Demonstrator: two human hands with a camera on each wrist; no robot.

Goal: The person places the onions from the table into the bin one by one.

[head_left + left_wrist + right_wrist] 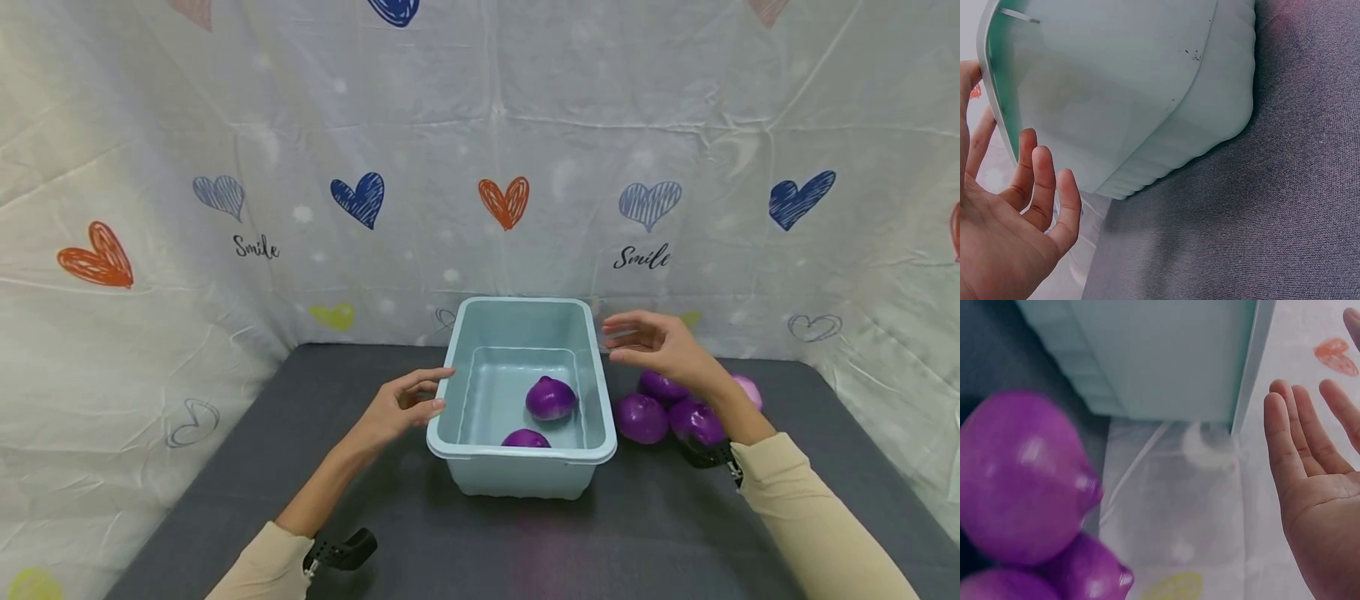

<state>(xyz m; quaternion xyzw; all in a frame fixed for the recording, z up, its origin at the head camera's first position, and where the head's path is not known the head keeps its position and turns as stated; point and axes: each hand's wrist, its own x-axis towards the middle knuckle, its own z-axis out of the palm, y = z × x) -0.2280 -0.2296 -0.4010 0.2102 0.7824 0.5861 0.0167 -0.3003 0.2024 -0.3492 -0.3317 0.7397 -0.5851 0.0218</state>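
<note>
A light blue plastic bin (517, 475) stands on the dark table, with two purple onions inside; one onion (551, 398) lies right of the middle and the other onion (525, 438) is partly hidden by the near wall. At the bin's left rim is my left hand (393, 408), its fingertips right at the edge and its fingers loosely bent in the left wrist view. My right hand (656, 343) is raised just beyond the right rim, palm empty. Below it several purple onions (642, 418) sit in a pile, partly covered by the right forearm.
The dark cloth-covered table (337, 467) reaches toward me in front of the bin. A white curtain (427, 150) printed with hearts and "Smile" hangs behind and along both sides. Each wrist wears a black band (345, 550).
</note>
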